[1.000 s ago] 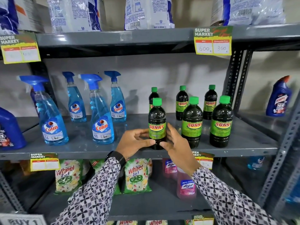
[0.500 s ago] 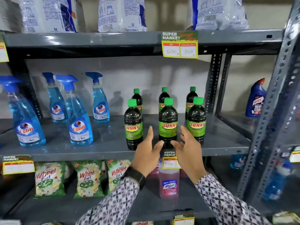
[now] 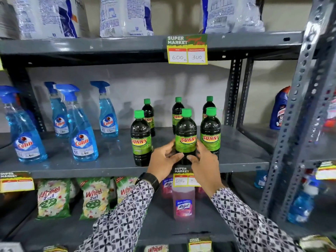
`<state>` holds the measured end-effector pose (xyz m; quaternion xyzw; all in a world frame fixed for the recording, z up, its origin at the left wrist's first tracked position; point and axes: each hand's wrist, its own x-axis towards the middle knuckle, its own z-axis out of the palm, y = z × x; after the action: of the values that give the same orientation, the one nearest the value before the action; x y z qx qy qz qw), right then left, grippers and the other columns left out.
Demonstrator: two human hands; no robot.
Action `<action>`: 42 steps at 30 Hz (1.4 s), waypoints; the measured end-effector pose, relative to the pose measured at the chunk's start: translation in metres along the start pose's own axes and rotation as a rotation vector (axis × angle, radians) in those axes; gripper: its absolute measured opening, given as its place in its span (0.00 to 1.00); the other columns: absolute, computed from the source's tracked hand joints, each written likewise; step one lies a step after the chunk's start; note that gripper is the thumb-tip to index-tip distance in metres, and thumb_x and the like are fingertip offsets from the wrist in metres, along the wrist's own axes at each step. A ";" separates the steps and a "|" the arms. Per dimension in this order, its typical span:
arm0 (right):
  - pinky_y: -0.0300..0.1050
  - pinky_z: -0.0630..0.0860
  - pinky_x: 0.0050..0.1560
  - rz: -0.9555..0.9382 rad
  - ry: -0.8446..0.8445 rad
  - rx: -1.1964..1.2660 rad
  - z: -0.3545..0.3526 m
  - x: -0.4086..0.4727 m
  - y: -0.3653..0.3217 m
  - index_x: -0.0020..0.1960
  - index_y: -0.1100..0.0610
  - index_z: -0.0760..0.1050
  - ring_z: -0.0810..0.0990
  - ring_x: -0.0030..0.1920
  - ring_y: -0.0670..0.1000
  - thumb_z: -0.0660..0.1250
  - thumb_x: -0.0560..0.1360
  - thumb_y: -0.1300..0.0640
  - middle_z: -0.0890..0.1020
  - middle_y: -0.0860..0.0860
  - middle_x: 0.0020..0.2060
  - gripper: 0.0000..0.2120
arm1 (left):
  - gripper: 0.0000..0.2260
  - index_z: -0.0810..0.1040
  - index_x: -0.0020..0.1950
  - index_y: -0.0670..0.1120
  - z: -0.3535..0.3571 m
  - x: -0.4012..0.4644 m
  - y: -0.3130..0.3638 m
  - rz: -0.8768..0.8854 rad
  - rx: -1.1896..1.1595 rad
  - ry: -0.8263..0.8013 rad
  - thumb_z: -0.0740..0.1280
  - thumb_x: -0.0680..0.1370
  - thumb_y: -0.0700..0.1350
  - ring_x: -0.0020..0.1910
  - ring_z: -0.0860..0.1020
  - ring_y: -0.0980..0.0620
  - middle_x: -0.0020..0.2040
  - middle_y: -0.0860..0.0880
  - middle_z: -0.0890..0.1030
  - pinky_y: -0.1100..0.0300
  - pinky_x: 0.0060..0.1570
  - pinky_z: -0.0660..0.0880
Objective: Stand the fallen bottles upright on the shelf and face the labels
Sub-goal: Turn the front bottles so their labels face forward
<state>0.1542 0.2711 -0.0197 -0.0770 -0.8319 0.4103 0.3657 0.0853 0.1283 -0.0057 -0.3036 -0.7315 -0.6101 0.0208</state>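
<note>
Several dark Sunny bottles with green caps stand upright on the grey middle shelf point(image 3: 116, 164). The front middle bottle point(image 3: 186, 137) shows its label forward. My left hand point(image 3: 164, 159) and my right hand point(image 3: 203, 160) both clasp its lower part from either side. The front left bottle point(image 3: 141, 139) and front right bottle point(image 3: 211, 135) stand close beside it, labels forward. Three more Sunny bottles point(image 3: 149, 115) stand in a back row, partly hidden.
Blue Colin spray bottles point(image 3: 81, 131) stand on the left of the same shelf. White bags fill the top shelf point(image 3: 127, 42). Wheel packets point(image 3: 93, 197) and a pink Lizol bottle point(image 3: 183, 202) sit below. A grey upright post point(image 3: 298, 124) rises at right.
My hands left the front left bottle, opened in front of the middle one, and now close around the middle bottle. The view shifted right and nearer.
</note>
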 end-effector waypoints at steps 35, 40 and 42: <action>0.24 0.74 0.54 0.038 -0.199 0.164 -0.134 0.064 0.096 0.77 0.55 0.70 0.79 0.52 0.26 0.74 0.77 0.67 0.79 0.37 0.56 0.30 | 0.18 0.77 0.72 0.47 0.151 0.006 0.051 -0.032 0.153 0.195 0.66 0.82 0.43 0.59 0.82 0.55 0.63 0.49 0.84 0.54 0.66 0.76; 0.33 0.78 0.62 0.018 -0.241 0.175 -0.142 0.066 0.104 0.76 0.53 0.68 0.81 0.54 0.29 0.74 0.78 0.66 0.80 0.39 0.58 0.31 | 0.27 0.66 0.78 0.49 0.148 0.024 0.053 -0.045 0.002 -0.063 0.67 0.81 0.36 0.55 0.78 0.74 0.61 0.58 0.79 0.73 0.59 0.74; 0.37 0.78 0.65 0.008 -0.247 0.186 -0.142 0.064 0.106 0.75 0.48 0.68 0.81 0.56 0.30 0.75 0.77 0.66 0.80 0.37 0.59 0.32 | 0.30 0.65 0.79 0.51 0.148 0.028 0.047 -0.035 0.006 -0.083 0.69 0.80 0.35 0.60 0.78 0.70 0.64 0.55 0.80 0.72 0.60 0.74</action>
<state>0.1853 0.4569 -0.0070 0.0049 -0.8286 0.4932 0.2648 0.1352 0.2776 0.0087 -0.3158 -0.7389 -0.5949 -0.0190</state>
